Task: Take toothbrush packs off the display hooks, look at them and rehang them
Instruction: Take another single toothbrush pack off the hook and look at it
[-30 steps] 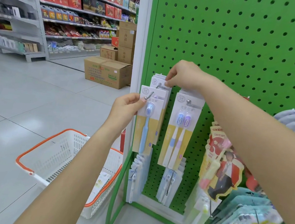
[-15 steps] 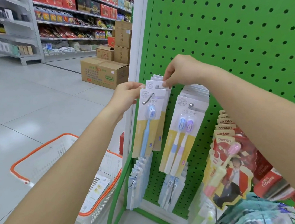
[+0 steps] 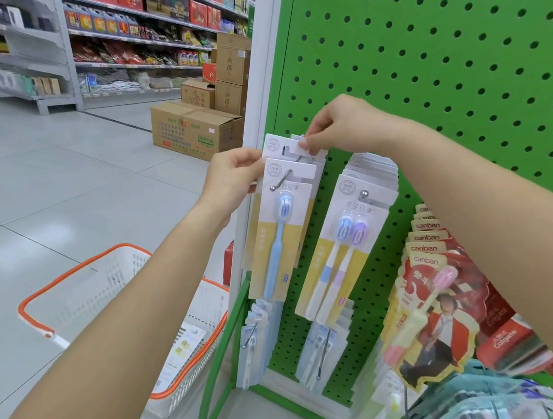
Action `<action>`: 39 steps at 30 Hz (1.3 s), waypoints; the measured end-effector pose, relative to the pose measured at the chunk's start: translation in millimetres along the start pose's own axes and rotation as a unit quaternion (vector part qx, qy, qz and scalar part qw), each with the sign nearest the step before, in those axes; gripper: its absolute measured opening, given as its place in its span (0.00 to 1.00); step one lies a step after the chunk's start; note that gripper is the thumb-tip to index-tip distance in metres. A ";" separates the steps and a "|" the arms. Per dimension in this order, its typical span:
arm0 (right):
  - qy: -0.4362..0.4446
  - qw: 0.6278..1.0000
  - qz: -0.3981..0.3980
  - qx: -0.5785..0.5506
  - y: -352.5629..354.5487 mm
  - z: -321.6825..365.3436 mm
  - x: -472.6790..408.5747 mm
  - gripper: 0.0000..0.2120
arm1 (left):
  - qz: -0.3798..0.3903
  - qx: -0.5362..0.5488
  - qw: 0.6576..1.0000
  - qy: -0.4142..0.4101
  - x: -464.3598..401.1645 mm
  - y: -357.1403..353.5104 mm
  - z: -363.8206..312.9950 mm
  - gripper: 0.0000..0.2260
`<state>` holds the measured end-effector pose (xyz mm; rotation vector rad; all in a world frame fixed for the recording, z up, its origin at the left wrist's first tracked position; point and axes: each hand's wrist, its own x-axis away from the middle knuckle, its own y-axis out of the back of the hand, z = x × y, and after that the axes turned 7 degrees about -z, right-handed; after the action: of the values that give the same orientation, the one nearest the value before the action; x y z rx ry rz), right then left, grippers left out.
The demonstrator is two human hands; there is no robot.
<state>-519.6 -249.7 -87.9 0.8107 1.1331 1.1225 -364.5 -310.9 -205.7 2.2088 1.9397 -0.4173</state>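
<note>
1. Fingers (image 3: 305, 142) of the right hand (image 3: 343, 124) pinch the top edge of the rear single-toothbrush pack (image 3: 296, 147), right by its hang slot at the display hook (image 3: 282, 179).
2. The left hand (image 3: 233, 178) pinches the upper left corner of the front blue toothbrush pack (image 3: 279, 233), which hangs on that same hook against the green pegboard (image 3: 456, 74).
3. Just beside it, the twin-toothbrush pack (image 3: 342, 251) hangs untouched on its own hook.
4. How they'll handle, by my read: light things, thin stiff card with a slick plastic blister over the brush. The card would crease if squeezed mid-panel, so the header near the slot is the place to hold.
5. Risk I'd watch: the slot snagging on the hook's ball tip and tearing.
6. An orange-rimmed shopping basket (image 3: 118, 256) sits on the floor below the left arm.
</note>
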 end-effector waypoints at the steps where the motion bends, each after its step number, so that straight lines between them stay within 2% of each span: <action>1: 0.002 1.000 -0.009 0.008 0.3 2.4 0.5 0.12 | -0.011 -0.001 1.000 -0.002 0.1 3.3 1.1 0.03; 9: 0.049 0.991 -0.115 -0.041 8.6 46.7 26.8 0.13 | -0.129 0.000 0.992 -0.009 14.7 40.2 12.8 0.07; 14: 0.121 0.973 -0.193 -0.048 -2.3 88.4 61.2 0.11 | -0.188 0.027 0.981 -0.028 42.0 60.2 9.9 0.05; 17: 0.160 0.952 -0.237 -0.113 -39.2 105.1 81.5 0.10 | -0.209 0.025 0.977 -0.030 61.8 74.2 12.4 0.07; 20: 0.153 0.930 -0.258 -0.214 -106.1 104.6 93.7 0.10 | -0.208 0.026 0.978 -0.003 87.7 85.5 33.2 0.05; 22: 0.107 0.933 -0.225 -0.261 -158.8 92.5 97.3 0.11 | -0.210 0.023 0.977 0.038 105.0 90.3 57.3 0.06; 27: -0.006 0.966 -0.073 -0.248 -258.7 61.1 101.1 0.26 | -0.214 0.038 0.965 0.149 132.9 105.2 113.9 0.05; 29: -0.051 0.950 -0.009 -0.307 -278.6 56.5 101.8 0.26 | -0.206 0.060 0.955 0.203 136.0 113.0 129.5 0.05; 32: -0.108 0.903 0.056 -0.411 -304.5 48.6 100.0 0.12 | -0.197 0.111 0.932 0.285 127.4 123.5 142.3 0.04; 35: -0.112 0.883 0.071 -0.450 -318.2 42.8 95.8 0.18 | -0.179 0.132 0.930 0.291 113.4 130.8 145.7 0.04; 37: -0.115 0.868 0.064 -0.480 -318.3 42.1 93.4 0.12 | -0.172 0.147 0.929 0.294 108.8 131.3 144.2 0.06; 39: -0.125 0.854 0.046 -0.503 -315.9 42.6 90.3 0.11 | -0.165 0.161 0.928 0.292 104.6 129.1 142.1 0.06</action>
<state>-392.3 -246.9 -393.9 0.1539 0.1779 1.4217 -238.5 -274.3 -380.6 2.3974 2.7533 -0.1221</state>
